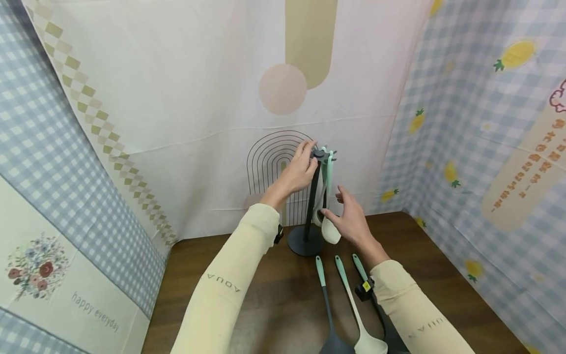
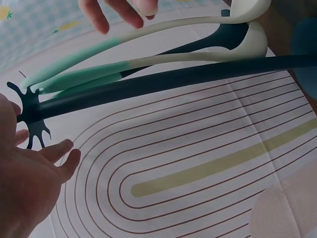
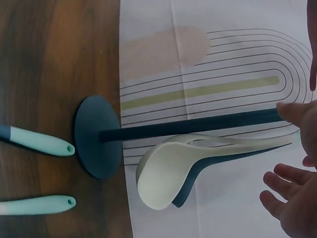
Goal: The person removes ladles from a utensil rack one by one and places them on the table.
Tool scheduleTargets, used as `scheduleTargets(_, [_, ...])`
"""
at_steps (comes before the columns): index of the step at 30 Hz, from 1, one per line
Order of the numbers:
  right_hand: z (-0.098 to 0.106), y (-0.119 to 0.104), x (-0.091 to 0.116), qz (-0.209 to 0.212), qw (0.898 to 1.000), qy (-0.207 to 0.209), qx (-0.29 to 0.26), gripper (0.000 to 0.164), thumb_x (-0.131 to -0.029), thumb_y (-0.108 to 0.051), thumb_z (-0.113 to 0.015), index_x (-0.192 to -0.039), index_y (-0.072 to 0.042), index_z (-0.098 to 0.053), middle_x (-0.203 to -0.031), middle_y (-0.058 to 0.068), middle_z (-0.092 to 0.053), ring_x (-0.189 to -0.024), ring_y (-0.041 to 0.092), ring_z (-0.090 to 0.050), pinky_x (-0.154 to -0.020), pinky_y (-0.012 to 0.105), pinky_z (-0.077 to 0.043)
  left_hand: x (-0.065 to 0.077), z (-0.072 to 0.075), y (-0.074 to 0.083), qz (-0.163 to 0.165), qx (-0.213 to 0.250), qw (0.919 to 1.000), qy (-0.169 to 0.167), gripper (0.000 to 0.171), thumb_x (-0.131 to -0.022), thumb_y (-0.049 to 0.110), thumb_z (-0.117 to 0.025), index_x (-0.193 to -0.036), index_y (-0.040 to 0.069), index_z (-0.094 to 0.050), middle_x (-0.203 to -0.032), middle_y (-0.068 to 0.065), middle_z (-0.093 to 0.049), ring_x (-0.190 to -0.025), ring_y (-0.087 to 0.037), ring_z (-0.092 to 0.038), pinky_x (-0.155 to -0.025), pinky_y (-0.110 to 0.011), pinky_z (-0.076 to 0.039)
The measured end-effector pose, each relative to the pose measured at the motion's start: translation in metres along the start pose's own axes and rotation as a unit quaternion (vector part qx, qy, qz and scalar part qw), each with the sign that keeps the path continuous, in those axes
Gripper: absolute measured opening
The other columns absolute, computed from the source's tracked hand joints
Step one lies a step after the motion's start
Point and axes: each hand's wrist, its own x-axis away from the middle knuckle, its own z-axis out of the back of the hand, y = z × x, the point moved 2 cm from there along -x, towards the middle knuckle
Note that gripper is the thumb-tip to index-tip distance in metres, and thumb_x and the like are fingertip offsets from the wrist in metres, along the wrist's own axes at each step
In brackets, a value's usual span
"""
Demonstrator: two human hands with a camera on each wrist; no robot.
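Note:
A dark utensil stand [image 1: 313,201] with a round base and a crown of hooks stands upright at the back of the table. My left hand [image 1: 298,169] holds its top, thumb and fingers about the hooks [image 2: 30,111]. Two cream ladle-like spoons and a dark utensil [image 2: 213,38], all with mint-green handles, hang on the stand's right side. In the right wrist view the front cream spoon [image 3: 163,176] hangs bowl-down. My right hand [image 1: 351,219] is just right of these bowls, fingers spread, holding nothing.
On the wooden table [image 1: 274,295], in front of the stand, lie a grey spatula [image 1: 329,314], a cream utensil [image 1: 355,314] and a dark one [image 1: 359,266] partly under the right sleeve. Patterned cloths [image 1: 199,98] hang behind and at both sides.

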Motion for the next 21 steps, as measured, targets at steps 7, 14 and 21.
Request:
scheduleTargets(7, [-0.005, -0.006, -0.01, -0.033, 0.997, 0.027, -0.068, 0.059, -0.104, -0.017, -0.07, -0.155, 0.0, -0.046, -0.141, 0.025, -0.061, -0.128, 0.043, -0.061, -0.107, 0.057, -0.05, 0.001, 0.0, 0.001, 0.012, 0.002, 0.9999, -0.006, 0.058, -0.116, 0.026, -0.03, -0.171, 0.013, -0.017, -0.176, -0.02, -0.006, -0.157, -0.039, -0.027, -0.122, -0.055, -0.034])
scheduleTargets(14, [-0.013, -0.009, -0.015, -0.06, 0.994, 0.037, -0.084, 0.045, -0.106, -0.013, -0.065, -0.147, 0.002, -0.054, -0.134, 0.024, -0.065, -0.122, 0.04, -0.066, -0.103, 0.052, -0.053, 0.0, -0.003, 0.002, 0.019, 0.008, 0.9998, -0.001, 0.059, -0.116, 0.025, -0.028, -0.171, 0.014, -0.013, -0.176, -0.017, -0.004, -0.156, -0.037, -0.032, -0.12, -0.054, -0.037])
scheduleTargets(21, [-0.018, -0.008, -0.015, -0.076, 0.994, 0.043, -0.067, 0.026, -0.105, -0.013, -0.067, -0.127, -0.001, -0.061, -0.122, 0.021, -0.07, -0.113, 0.037, -0.071, -0.095, 0.051, -0.057, 0.001, -0.003, 0.004, 0.016, 0.011, 0.9998, 0.005, 0.058, -0.115, 0.025, -0.028, -0.171, 0.013, -0.015, -0.176, -0.018, -0.005, -0.154, -0.039, -0.033, -0.118, -0.055, -0.039])
